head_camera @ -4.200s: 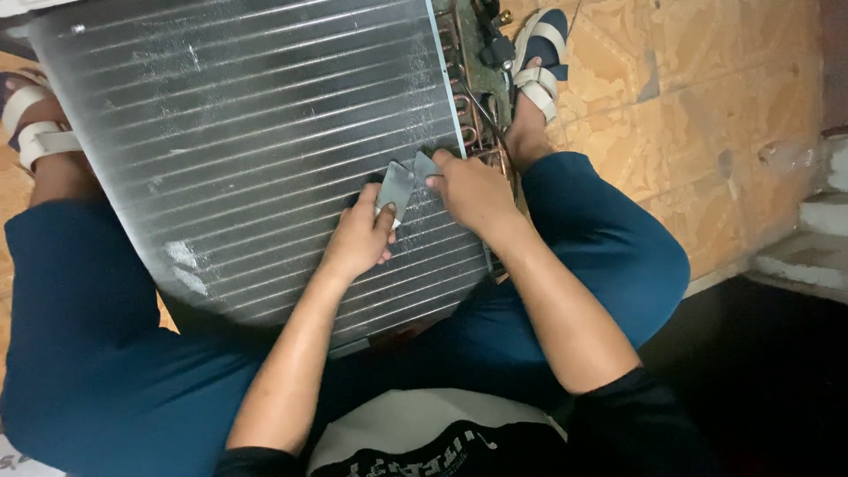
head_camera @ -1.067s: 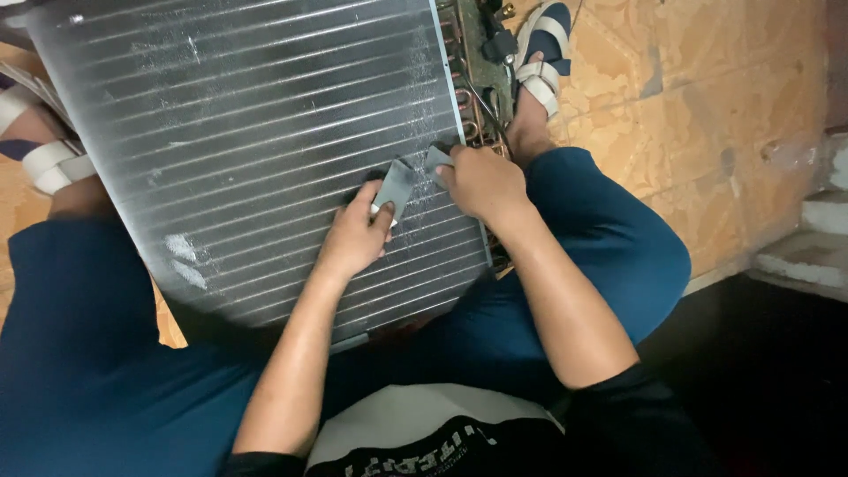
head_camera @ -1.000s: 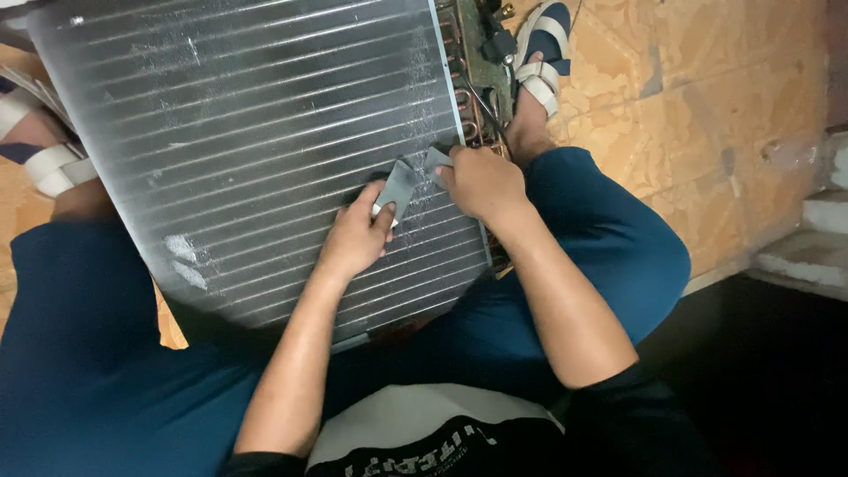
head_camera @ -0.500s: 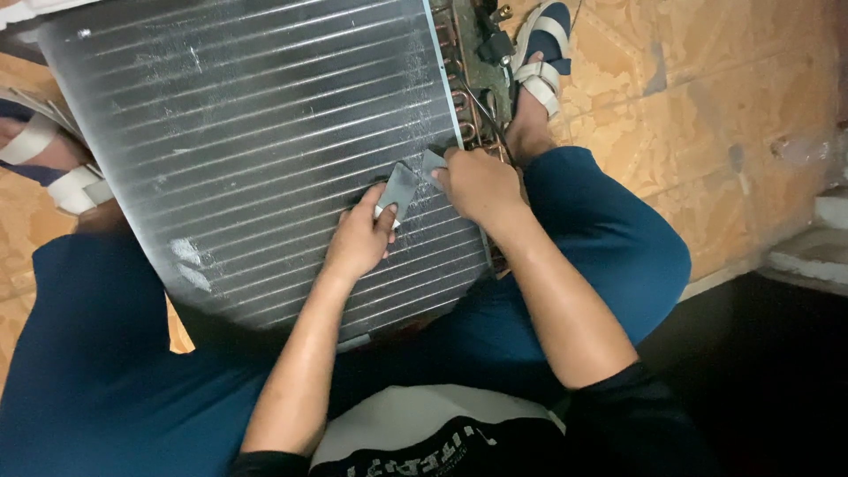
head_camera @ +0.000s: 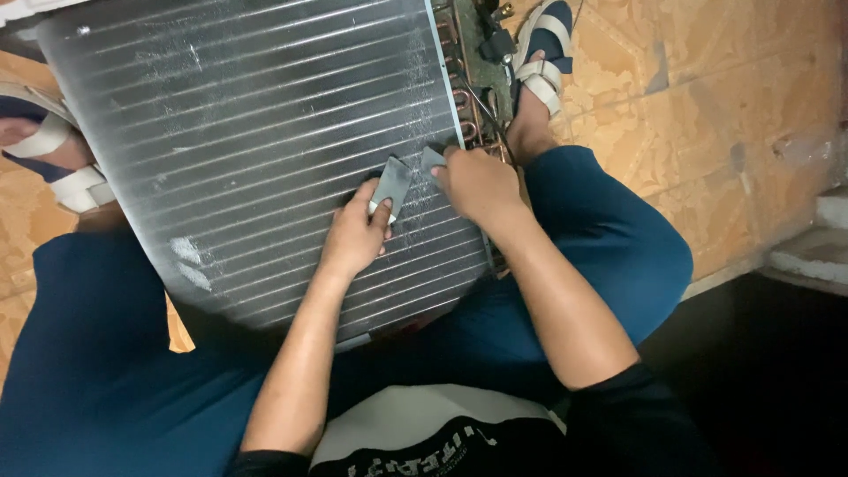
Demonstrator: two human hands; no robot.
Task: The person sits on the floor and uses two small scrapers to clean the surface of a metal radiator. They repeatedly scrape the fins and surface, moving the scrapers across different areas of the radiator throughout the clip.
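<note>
A large finned metal coil panel leans between my knees, its grey fins running in rows. My left hand presses a small flat grey tool against the fins near the panel's right side. My right hand rests just to the right, fingers closed on a second small grey piece at the panel's edge. Both hands sit close together, almost touching.
Copper tube bends and wiring run down the panel's right end. My sandalled feet flank the panel on a chipboard floor. A pale stone step lies at the right.
Both hands stay on the fins in the same spot with only small shifts. The view has drifted slightly, and my left foot has slid lower in the frame.
</note>
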